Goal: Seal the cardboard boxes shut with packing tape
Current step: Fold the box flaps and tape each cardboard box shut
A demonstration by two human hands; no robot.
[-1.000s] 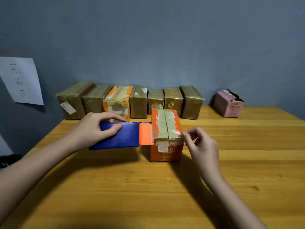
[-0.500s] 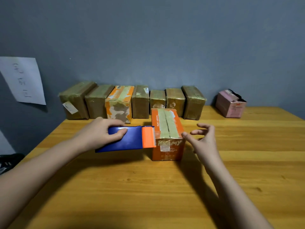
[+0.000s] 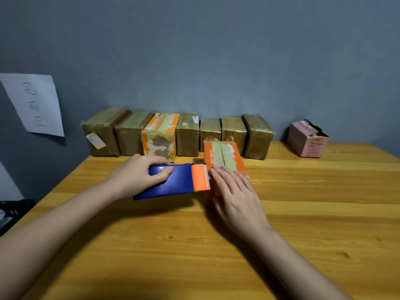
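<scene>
A sheet of white paper (image 3: 32,103) with handwriting hangs on the grey wall at far left, above the edge of a wooden bench (image 3: 324,213). Along the bench's far edge, against the wall, stands a row of seven taped boxes (image 3: 179,135), set side by side; the third from the left shows orange print, the others are brown under tape. In front of that row, the person's left hand (image 3: 138,174) holds a blue tape dispenser (image 3: 171,182), its grip clamped on the blue body with the thumb on the near face and the fingers curled over the top. The dispenser's orange toothed head (image 3: 200,177) points right and touches the left side of an orange box (image 3: 225,156) standing on the bench near the middle. Pale tape strips run along the top of that box. The right hand (image 3: 236,193) lies flat on the box's near end, fingers straight and close together, pressing on the taped top just beside the toothed head. Further right, well apart from the rest, a pink box (image 3: 307,139) sits near the wall with its top flap open.
</scene>
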